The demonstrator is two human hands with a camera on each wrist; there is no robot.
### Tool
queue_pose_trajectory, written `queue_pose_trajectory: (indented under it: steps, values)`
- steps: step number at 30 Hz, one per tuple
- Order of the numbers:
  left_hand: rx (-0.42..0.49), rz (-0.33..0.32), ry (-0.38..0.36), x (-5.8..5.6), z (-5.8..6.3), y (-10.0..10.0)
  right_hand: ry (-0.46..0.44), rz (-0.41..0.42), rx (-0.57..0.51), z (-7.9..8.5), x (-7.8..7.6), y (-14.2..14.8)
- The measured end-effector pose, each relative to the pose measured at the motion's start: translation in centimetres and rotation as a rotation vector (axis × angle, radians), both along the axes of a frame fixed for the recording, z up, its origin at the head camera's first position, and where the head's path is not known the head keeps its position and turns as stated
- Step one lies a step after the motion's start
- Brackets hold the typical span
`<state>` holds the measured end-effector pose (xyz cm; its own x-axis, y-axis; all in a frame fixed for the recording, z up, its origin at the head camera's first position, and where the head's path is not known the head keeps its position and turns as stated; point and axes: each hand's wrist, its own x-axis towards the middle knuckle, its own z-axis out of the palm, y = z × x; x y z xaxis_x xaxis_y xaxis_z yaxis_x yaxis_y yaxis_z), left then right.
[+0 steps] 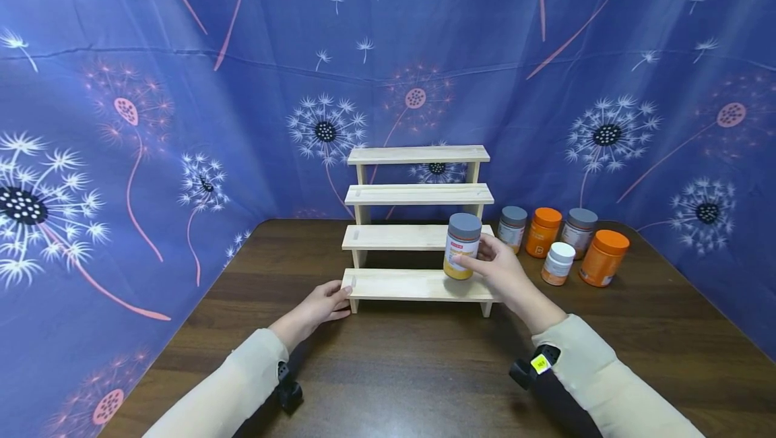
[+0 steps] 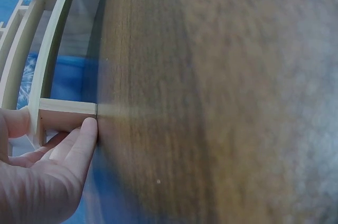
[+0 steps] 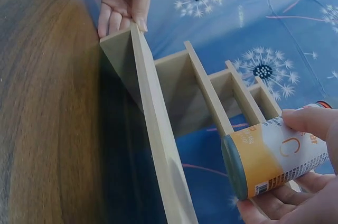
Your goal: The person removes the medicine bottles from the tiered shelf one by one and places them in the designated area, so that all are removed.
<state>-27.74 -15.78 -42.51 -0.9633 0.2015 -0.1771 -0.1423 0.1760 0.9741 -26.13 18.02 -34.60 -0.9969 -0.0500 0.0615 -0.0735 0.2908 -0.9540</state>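
Note:
A pale wooden step shelf (image 1: 418, 283) with several tiers stands on the table. My right hand (image 1: 500, 266) grips a supplement jar (image 1: 462, 249) with a grey lid and a yellow-orange lower label, its thumb on one side and fingers on the other. The jar is upright over the right part of the lowest tier; a gap below it is hard to judge from the head view. At the lowest tier's left end, my left hand (image 1: 321, 304) holds the corner. In the left wrist view its thumb is at the board and its fingers (image 2: 84, 142) lie against the leg.
Right of the shelf stand a grey-lidded jar (image 1: 512, 228), an orange jar (image 1: 543, 232), another grey-lidded jar (image 1: 578, 230), a small white-capped bottle (image 1: 558, 263) and an orange-capped jar (image 1: 604, 258). A blue dandelion-print cloth (image 1: 254, 121) hangs behind the brown table (image 1: 388, 370).

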Motion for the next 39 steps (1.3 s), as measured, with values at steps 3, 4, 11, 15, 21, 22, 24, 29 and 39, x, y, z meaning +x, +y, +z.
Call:
queue_pose_trajectory:
  steps: [3, 4, 11, 15, 21, 22, 24, 29, 39]
  values:
    - [-0.001, -0.007, 0.000, -0.1, 0.0, -0.1, 0.001, -0.004, -0.003, 0.1, 0.1, 0.4]
    - [-0.002, -0.008, -0.002, 0.0, 0.0, -0.1, 0.001, -0.003, -0.007, 0.2, 0.1, 0.5]
    - [-0.003, -0.003, 0.000, 0.0, 0.1, 0.0, 0.015, -0.024, 0.014, 0.6, 0.3, 1.5]
    - [0.000, 0.001, -0.001, 0.0, 0.1, 0.0, 0.021, -0.038, 0.016, 0.6, 0.3, 2.0]
    - [0.006, -0.002, 0.005, 0.1, 0.1, 0.0, 0.019, -0.057, 0.011, 0.3, 0.4, 2.7]
    - [0.005, -0.003, 0.007, 0.1, 0.1, 0.0, 0.017, -0.059, 0.012, 0.3, 0.4, 2.8]
    - [0.008, -0.004, 0.011, 0.1, 0.1, 0.0, 0.013, -0.065, 0.017, 0.3, 0.5, 3.0]
    - [0.008, -0.009, 0.008, 0.0, 0.0, 0.0, 0.016, -0.076, 0.031, 0.3, 0.6, 3.6]
    - [-0.008, 0.000, 0.006, 0.0, 0.0, 0.0, -0.007, -0.090, 0.040, 0.4, 0.9, 4.7]
